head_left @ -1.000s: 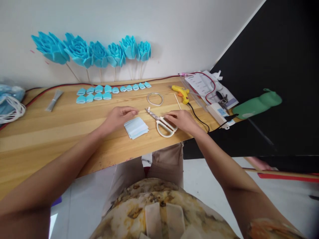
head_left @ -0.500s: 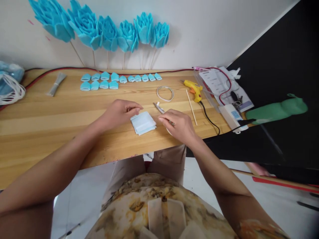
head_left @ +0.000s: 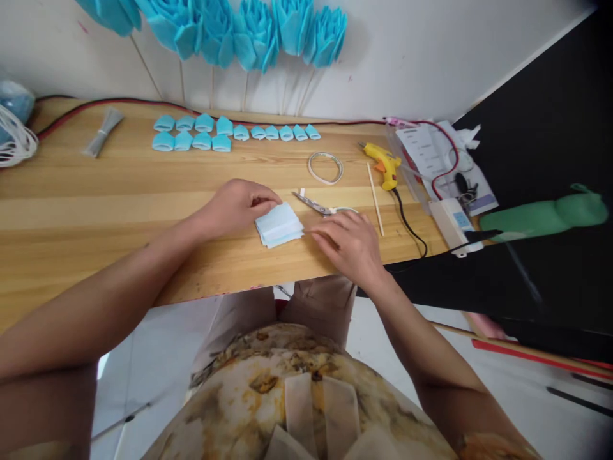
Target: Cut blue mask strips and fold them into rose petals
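A small stack of pale blue fabric squares point(head_left: 278, 226) lies near the table's front edge. My left hand point(head_left: 238, 206) is at its upper left corner, thumb and forefinger closed on the edge; how many layers they pinch is unclear. On the other side, my right hand point(head_left: 352, 246) rests with fingers stretched out, its fingertips close to the stack's right edge. Behind those fingers lie scissors point(head_left: 313, 204), blades pointing left, their handles partly covered by the hand. A little white piece sits by the blade tip.
Folded blue petals point(head_left: 202, 140) stand in rows at the back, below blue fabric flowers point(head_left: 256, 35) on sticks. A tape roll point(head_left: 325, 168), thin stick point(head_left: 375, 199), yellow glue gun point(head_left: 384, 165), power strip point(head_left: 453, 223) and green bottle point(head_left: 541, 217) are to the right.
My right hand has let go of the scissors, which now lie on the table, and its fingers have straightened. My left fingers have come onto the stack's corner. The view has tilted down.
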{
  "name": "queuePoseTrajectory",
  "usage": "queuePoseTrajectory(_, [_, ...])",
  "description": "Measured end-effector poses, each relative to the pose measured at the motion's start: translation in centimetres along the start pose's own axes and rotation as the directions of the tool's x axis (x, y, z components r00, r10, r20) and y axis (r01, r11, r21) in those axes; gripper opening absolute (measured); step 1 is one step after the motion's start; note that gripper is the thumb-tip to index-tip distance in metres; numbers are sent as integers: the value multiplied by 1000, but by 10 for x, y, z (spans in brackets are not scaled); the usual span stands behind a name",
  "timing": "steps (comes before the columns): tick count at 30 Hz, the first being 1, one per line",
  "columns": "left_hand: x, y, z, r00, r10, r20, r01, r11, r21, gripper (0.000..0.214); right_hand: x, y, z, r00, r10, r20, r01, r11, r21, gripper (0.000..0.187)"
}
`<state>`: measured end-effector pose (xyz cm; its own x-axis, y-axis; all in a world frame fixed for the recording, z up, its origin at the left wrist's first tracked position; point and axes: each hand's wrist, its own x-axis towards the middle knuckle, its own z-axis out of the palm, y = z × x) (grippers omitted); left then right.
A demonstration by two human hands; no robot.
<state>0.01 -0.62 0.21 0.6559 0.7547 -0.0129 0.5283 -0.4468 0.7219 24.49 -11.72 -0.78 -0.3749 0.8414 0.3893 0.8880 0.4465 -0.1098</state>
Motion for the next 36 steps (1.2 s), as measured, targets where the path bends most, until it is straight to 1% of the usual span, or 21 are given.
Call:
queuePoseTrajectory(4, [0,-1,0,1000,12,-9,-13,1000,-24,35,19,-14,7,994,-102,37,101,995,27,18])
queuePoseTrajectory(7, [2,-4,2,996,48,-69,-49,999,-17,34,28,-19,15,987,-141,82,139,990,38,18])
queuePoseTrajectory(10, [4,-6,4,986,76,-149,-81,996,-29,34,31,-19,21,989,-108,101,99,991,87,17])
queuePoseTrajectory(13, [5,-5,5,968,67,-241,-89,993,-82,30,32,-16,25,995,-49,87,28,974,224,16])
queuePoseTrajectory(16, [2,1,2,944,38,-328,-94,983,-159,29,36,-11,27,998,38,60,-60,903,425,14])
queuePoseTrajectory(18, [-3,8,-3,924,12,-383,-100,973,-210,31,43,-7,26,991,120,55,-130,826,548,13])
queuePoseTrajectory(20, [-8,15,-9,903,-13,-430,-110,960,-259,36,51,-4,23,977,197,80,-201,737,646,15])
queuePoseTrajectory(21, [-10,18,-11,899,-26,-437,-112,951,-287,38,56,-2,21,970,227,92,-227,692,686,16])
queuePoseTrajectory(22, [-11,21,-13,905,-39,-424,-109,941,-319,40,60,-1,18,963,250,99,-243,652,718,17])
queuePoseTrajectory(23, [-13,23,-14,920,-54,-387,-97,928,-359,42,64,0,16,958,269,99,-251,621,743,18])
queuePoseTrajectory(24, [-13,25,-15,942,-72,-327,-72,910,-408,45,68,1,13,956,279,87,-245,605,757,18])
queuePoseTrajectory(25, [-12,26,-14,964,-94,-249,-34,884,-467,49,71,1,11,959,278,59,-224,611,759,18])
queuePoseTrajectory(26, [-11,27,-12,979,-119,-164,13,845,-534,53,74,2,9,964,264,17,-188,639,746,18])
queuePoseTrajectory(27, [-10,28,-10,986,-145,-77,69,793,-605,57,76,2,8,971,234,-38,-138,686,714,18])
queuePoseTrajectory(28, [-7,28,-8,986,-169,5,128,728,-674,62,78,2,7,977,189,-98,-78,744,663,17])
queuePoseTrajectory(30, [-3,27,-3,969,-212,130,231,575,-785,63,81,2,7,979,55,-194,56,849,525,17])
queuePoseTrajectory(31, [-1,27,-2,959,-233,163,262,503,-824,58,82,2,7,977,-20,-213,118,880,460,18])
queuePoseTrajectory(33, [1,26,-1,948,-274,161,266,406,-874,37,85,3,6,969,-137,-208,209,901,381,18])
queuePoseTrajectory(34, [1,26,-2,947,-293,134,244,380,-892,26,86,5,5,967,-157,-203,225,900,374,19])
queuePoseTrajectory(35, [0,25,-3,946,-309,99,214,364,-906,17,88,6,4,967,-148,-206,219,897,383,21])
queuePoseTrajectory(36, [-1,24,-4,946,-318,65,183,355,-917,13,89,9,2,970,-113,-215,193,894,404,23])
